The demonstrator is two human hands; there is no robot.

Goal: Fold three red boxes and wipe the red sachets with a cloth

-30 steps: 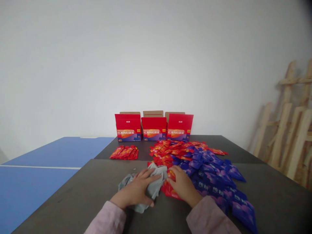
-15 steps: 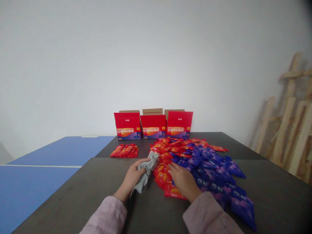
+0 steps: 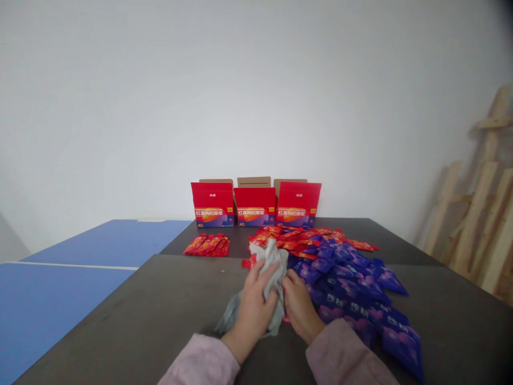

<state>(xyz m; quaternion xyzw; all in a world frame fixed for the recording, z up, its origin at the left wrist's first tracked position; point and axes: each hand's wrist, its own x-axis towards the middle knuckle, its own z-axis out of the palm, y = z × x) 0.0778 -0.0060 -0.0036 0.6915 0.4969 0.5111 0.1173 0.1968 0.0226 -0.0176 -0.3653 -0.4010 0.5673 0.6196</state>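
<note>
My left hand (image 3: 253,305) is closed on a grey cloth (image 3: 274,259), whose loose end hangs down to the left. Beneath the cloth lies a red sachet (image 3: 248,263), mostly hidden, with only bits of its edges showing. My right hand (image 3: 298,300) has its fingers curled together at the right edge of the cloth and seems to pinch that sachet. Just beyond both hands is a heap of red sachets (image 3: 296,240). Purple sachets (image 3: 344,291) spread out to the right of my right hand.
Three open red-and-blue cartons (image 3: 256,214) stand in a row at the back of the dark table (image 3: 152,310). A small overlapping row of red sachets (image 3: 207,245) lies front-left of them. On the left is a blue table (image 3: 72,291); wooden frames (image 3: 481,214) lean at right.
My left hand has brought the cloth rightward over the red sachet, covering most of it. My right hand has closed in beside the cloth. The view has shifted slightly.
</note>
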